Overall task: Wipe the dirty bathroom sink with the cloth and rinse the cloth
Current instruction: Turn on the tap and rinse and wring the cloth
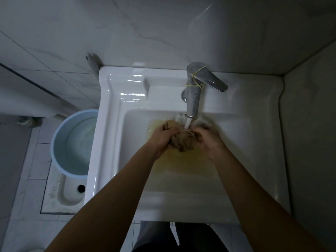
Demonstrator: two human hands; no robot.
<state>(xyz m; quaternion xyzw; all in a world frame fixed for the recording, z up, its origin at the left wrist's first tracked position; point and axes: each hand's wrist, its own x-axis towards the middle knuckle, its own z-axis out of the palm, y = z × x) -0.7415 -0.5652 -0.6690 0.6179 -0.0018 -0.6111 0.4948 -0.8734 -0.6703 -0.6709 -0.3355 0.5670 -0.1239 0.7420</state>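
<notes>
Now cloth (185,141) btwn hands (162,137) (209,140), under tap (193,99)

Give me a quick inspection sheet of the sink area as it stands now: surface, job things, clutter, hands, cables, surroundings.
Surface: the white sink holds a pool of yellowish water in its bowl.
Job's things: the brown cloth is bunched up under the running tap.
Clutter: a yellow rubber band is wound round the tap.
Hands: the left hand and right hand both grip the cloth.
Cables: nothing seen.
Surroundings: a blue bucket of water stands left of the sink, next to a squat toilet; tiled walls are behind and to the right.
</notes>
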